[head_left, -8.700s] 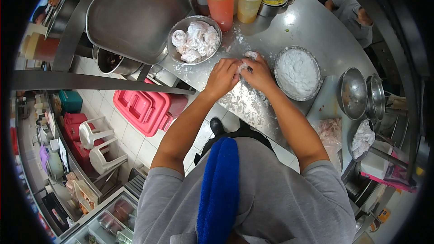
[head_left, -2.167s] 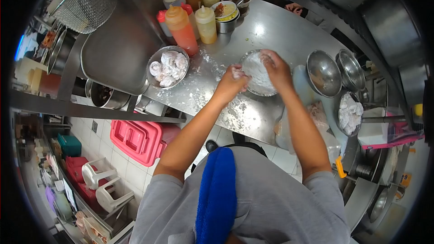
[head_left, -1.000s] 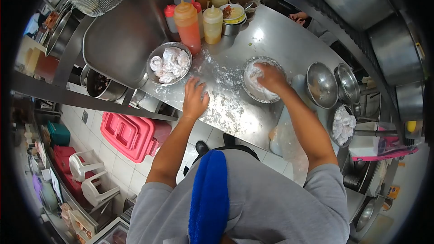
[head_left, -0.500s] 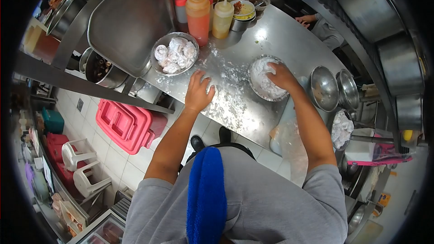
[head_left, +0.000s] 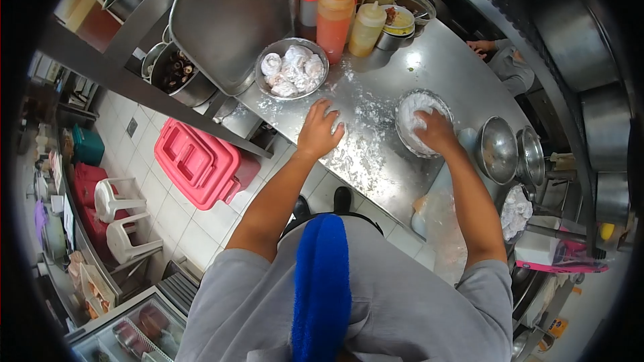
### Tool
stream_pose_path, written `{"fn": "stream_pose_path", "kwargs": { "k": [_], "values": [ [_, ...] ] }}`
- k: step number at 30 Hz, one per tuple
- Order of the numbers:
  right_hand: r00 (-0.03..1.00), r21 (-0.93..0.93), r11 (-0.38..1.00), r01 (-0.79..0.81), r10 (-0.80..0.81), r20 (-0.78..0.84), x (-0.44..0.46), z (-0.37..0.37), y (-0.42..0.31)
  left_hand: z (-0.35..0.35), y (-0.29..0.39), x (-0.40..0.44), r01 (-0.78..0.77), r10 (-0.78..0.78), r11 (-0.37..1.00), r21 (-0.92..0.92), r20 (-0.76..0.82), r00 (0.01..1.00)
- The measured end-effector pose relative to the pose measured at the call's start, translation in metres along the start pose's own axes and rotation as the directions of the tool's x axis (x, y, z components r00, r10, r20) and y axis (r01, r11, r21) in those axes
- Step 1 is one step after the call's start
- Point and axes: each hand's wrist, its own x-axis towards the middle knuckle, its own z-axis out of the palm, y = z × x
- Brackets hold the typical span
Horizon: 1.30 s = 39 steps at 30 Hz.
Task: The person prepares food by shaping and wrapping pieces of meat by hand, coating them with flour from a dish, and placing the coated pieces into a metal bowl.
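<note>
My left hand [head_left: 320, 130] rests at the front edge of the floury steel table [head_left: 365, 121], fingers apart and holding nothing. Just beyond it stands a metal bowl [head_left: 292, 68] with several flour-coated pieces inside. My right hand [head_left: 435, 131] reaches into a round bowl of white flour [head_left: 417, 104], its fingers bent down into the powder. Whether those fingers hold anything is hidden.
Squeeze bottles [head_left: 333, 23] and small containers [head_left: 399, 20] line the table's back. A large tray [head_left: 235, 27] lies at left. Steel bowls [head_left: 498, 151] and a bowl of floured pieces [head_left: 516, 213] are at right. Another person's hand [head_left: 481, 46] shows beyond the table.
My hands were together at first, pinching a floured piece. They have since parted: the left lies open on the table and the right is in the flour. The view has shifted.
</note>
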Motion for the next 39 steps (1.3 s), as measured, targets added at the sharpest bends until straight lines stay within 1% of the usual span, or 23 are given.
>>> {"fn": "stream_pose_path", "kwargs": {
  "k": [2,3,4,6,7,9,10,12,16,18,19,20,22,23,26,28,30,32,34,35,36,38,39],
  "values": [
    [0.997,-0.092,0.993,-0.073,0.072,-0.012,-0.014,0.007,-0.016,0.001,0.0,0.0,0.004,-0.004,1.0,-0.007,0.004,1.0],
    [0.992,-0.141,0.985,-0.098,0.107,0.065,-0.01,0.002,-0.022,0.0,0.0,0.001,0.003,-0.003,1.0,-0.005,0.001,1.0],
    [0.992,-0.141,0.985,-0.096,0.105,0.063,-0.008,0.002,-0.021,0.001,-0.001,0.001,-0.004,0.004,1.0,-0.003,-0.006,1.0],
    [0.989,-0.022,0.992,-0.122,0.124,0.078,-0.003,0.003,-0.015,0.002,-0.001,0.0,-0.011,0.011,1.0,0.001,-0.012,1.0],
    [0.99,-0.021,0.993,-0.12,0.121,0.076,-0.001,-0.002,-0.01,0.002,-0.001,-0.001,-0.012,0.012,1.0,0.008,-0.013,1.0],
    [0.956,0.328,0.931,-0.16,0.063,0.287,0.002,-0.013,0.003,0.002,-0.002,-0.001,-0.009,0.009,1.0,0.016,-0.014,1.0],
    [0.955,0.327,0.932,-0.159,0.062,0.289,0.003,-0.008,0.011,0.002,-0.001,-0.001,-0.005,0.006,1.0,0.011,-0.012,1.0],
    [0.999,0.12,0.992,-0.036,0.032,0.037,0.005,0.01,0.024,0.002,-0.001,-0.002,0.001,-0.001,1.0,0.003,-0.006,1.0],
    [0.997,0.006,1.0,0.023,-0.024,0.078,-0.007,0.018,0.0,0.001,-0.002,-0.002,0.008,-0.008,1.0,0.009,0.009,1.0],
    [0.992,-0.039,0.998,-0.049,0.053,0.115,-0.006,0.022,-0.007,0.002,-0.002,-0.001,0.018,-0.018,1.0,-0.003,0.023,1.0],
    [0.996,0.024,0.999,-0.036,0.034,0.087,-0.01,0.019,-0.008,0.001,-0.002,0.0,0.008,-0.008,1.0,0.007,0.023,1.0],
    [0.995,0.02,0.998,-0.055,0.053,0.084,-0.008,0.013,-0.001,0.001,-0.002,0.0,-0.003,0.003,1.0,0.014,0.024,1.0],
    [0.972,0.38,0.925,0.011,-0.098,0.212,-0.001,0.003,0.015,0.002,-0.003,0.0,-0.006,0.006,1.0,-0.001,0.028,1.0],
    [0.974,0.377,0.926,-0.007,-0.08,0.213,-0.001,0.001,0.021,0.002,-0.003,0.0,-0.001,0.001,1.0,0.006,0.02,1.0],
    [0.996,0.029,0.996,-0.088,0.087,0.021,0.001,0.0,0.031,0.001,0.0,0.001,0.0,0.0,1.0,0.011,0.008,1.0],
    [0.997,0.034,0.997,-0.068,0.067,0.036,-0.004,0.002,0.02,0.001,-0.001,0.001,-0.01,0.01,1.0,0.009,0.007,1.0],
    [0.976,-0.07,0.981,-0.182,0.189,0.108,-0.016,0.001,-0.019,0.001,0.001,0.002,-0.01,0.01,1.0,0.006,0.008,1.0],
    [0.962,-0.068,0.972,-0.226,0.234,0.144,-0.016,0.007,-0.031,0.002,0.001,0.002,-0.004,0.004,1.0,0.007,0.011,1.0],
    [0.969,0.074,0.975,-0.207,0.195,0.151,-0.009,0.017,-0.027,0.0,0.0,0.002,0.007,-0.008,1.0,0.014,0.014,1.0],
    [0.987,0.226,0.965,-0.135,0.111,0.118,-0.009,0.011,-0.022,0.0,-0.001,0.002,-0.002,0.001,1.0,0.015,0.011,1.0],
    [0.987,0.226,0.965,-0.135,0.11,0.119,-0.006,0.01,-0.01,0.001,-0.001,0.001,-0.009,0.009,1.0,0.013,0.01,1.0],
    [0.997,0.434,0.901,0.004,-0.036,0.066,-0.001,0.013,0.016,0.0,0.0,0.002,-0.011,0.01,1.0,0.021,0.012,1.0],
    [0.996,0.175,0.984,0.015,0.0,-0.085,-0.003,0.017,0.025,0.0,0.0,0.002,-0.013,0.013,0.999,0.029,0.014,1.0]
  ]
}}
